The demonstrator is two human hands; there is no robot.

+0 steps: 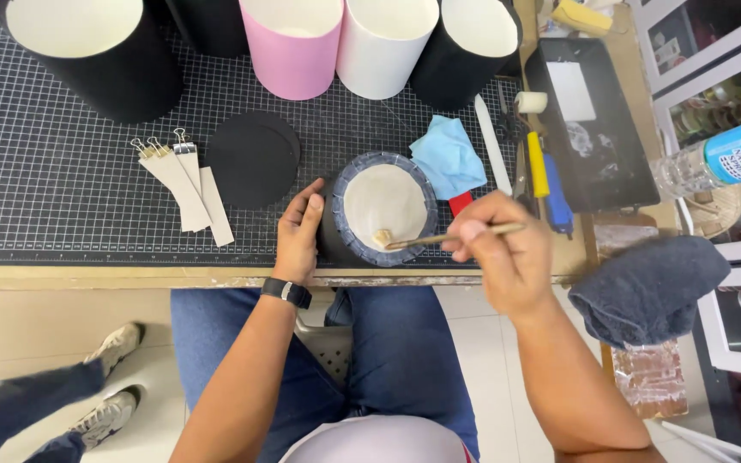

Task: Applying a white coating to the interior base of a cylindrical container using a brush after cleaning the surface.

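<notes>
A round black box with a cream inner base and a folded blue-grey rim stands at the near edge of the cutting mat. My left hand grips its left side; a black watch is on that wrist. My right hand holds a thin wooden-handled brush, whose bristle tip rests on the lower part of the cream base, just inside the rim.
Black, pink and white cylinder boxes line the back of the gridded mat. Black paper discs, clipped cardboard strips, a blue cloth, a black tray, a water bottle and a dark towel lie around. Another person's legs stand lower left.
</notes>
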